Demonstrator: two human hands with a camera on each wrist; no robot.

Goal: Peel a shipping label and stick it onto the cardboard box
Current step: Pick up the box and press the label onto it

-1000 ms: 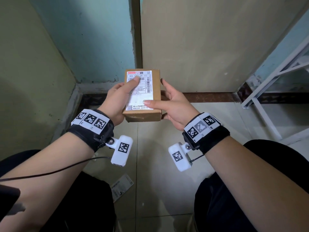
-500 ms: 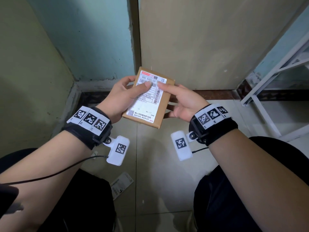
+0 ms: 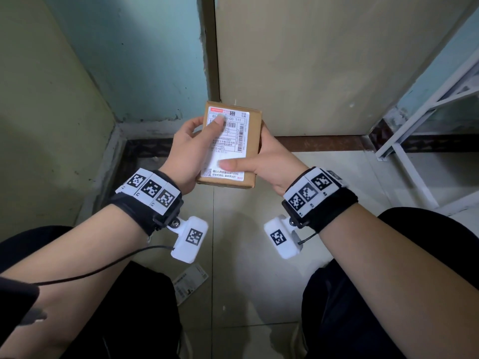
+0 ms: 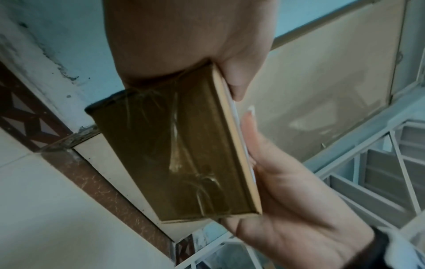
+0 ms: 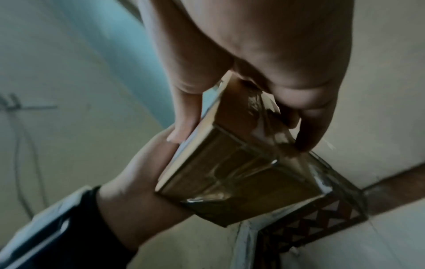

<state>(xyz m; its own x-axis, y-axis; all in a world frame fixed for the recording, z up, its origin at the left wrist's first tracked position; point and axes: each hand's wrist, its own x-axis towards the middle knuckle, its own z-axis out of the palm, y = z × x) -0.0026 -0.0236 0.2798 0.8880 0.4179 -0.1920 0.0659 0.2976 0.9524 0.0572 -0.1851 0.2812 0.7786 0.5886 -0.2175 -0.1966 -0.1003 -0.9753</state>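
in the head view the cardboard box [image 3: 230,146] is held up in the air between both hands, near the far wall corner, and it has swung back from the slant it had half a second ago to sit nearly square again; the shipping label [image 3: 227,141] lies flat on its top face. the left hand [image 3: 190,154] grips the box's left edge with its thumb now pressed on the label's far left corner, and the right hand [image 3: 261,161] grips the right edge with its thumb back down on the label's near part, where a moment ago it was at the far end. that reads as rubbing the label down, so the sticking looks almost finished. count: one box, one label on it, two hands, and one loose printed slip [image 3: 190,282] on the floor [image 3: 248,281], possibly the backing. in the left wrist view the box [image 4: 174,145] shows its taped underside, the white label edge just visible along the top face. in the right wrist view the fingers [image 5: 308,125] curl under the box [image 5: 232,174], thumb on top, clenched around it.
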